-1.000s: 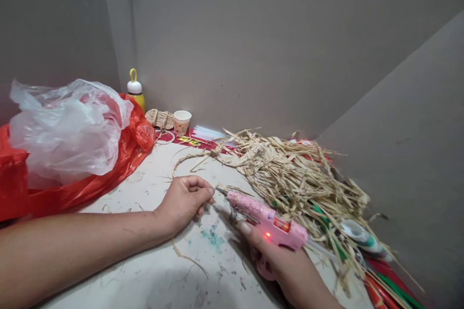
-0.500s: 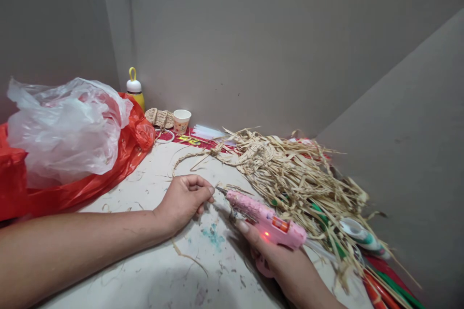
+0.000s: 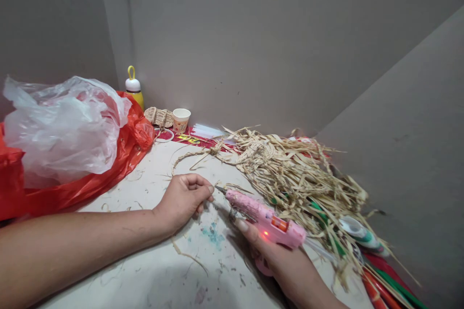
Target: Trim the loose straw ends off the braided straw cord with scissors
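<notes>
My right hand (image 3: 281,263) grips a pink hot glue gun (image 3: 266,219) with a red light lit on its body. Its metal nozzle points left, almost touching my left fingertips. My left hand (image 3: 184,200) rests on the white table (image 3: 163,270), fingers curled in a pinch on something too small to make out. A braided straw cord (image 3: 188,157) arcs across the table just beyond that hand. A large heap of dry straw strips (image 3: 297,178) lies to the right.
A clear plastic bag (image 3: 61,128) sits on a red bag (image 3: 123,159) at left. Against the back wall stand a yellow bottle (image 3: 133,89), a woven straw piece (image 3: 158,117), a paper cup (image 3: 181,119) and clear glue sticks (image 3: 206,130). Red and green items (image 3: 384,285) lie at lower right.
Almost nothing has changed; the view has drifted slightly, and both hands keep their places with the glue gun's nozzle near my left fingertips.
</notes>
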